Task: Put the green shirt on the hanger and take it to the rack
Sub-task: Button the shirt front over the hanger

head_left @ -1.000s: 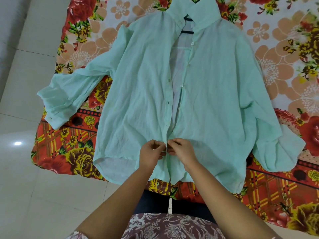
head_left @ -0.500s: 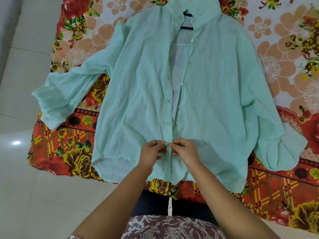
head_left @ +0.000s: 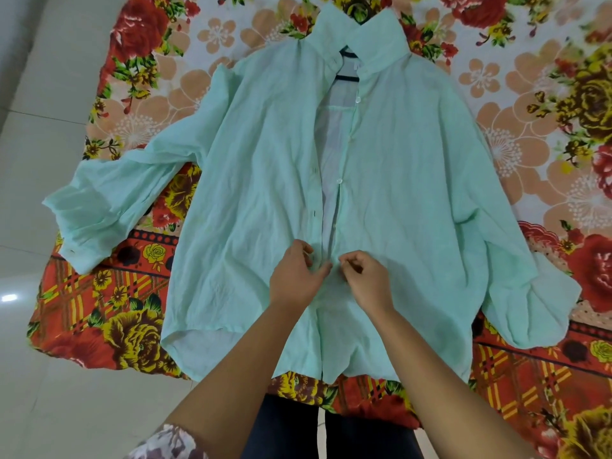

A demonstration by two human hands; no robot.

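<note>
Both hands have crept a little higher up the placket since a second ago. Left hand (head_left: pixel 294 279) and right hand (head_left: pixel 361 276) each pinch an edge of the green shirt (head_left: pixel 414 200), likely fastening a button so it stays on the hanger (head_left: pixel 347 77) inside its collar; it lies flat on the floral bedsheet (head_left: pixel 99 309)

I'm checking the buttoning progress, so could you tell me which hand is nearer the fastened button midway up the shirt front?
Right. The right hand is directly below the button; the left hand is below and further left.
</note>
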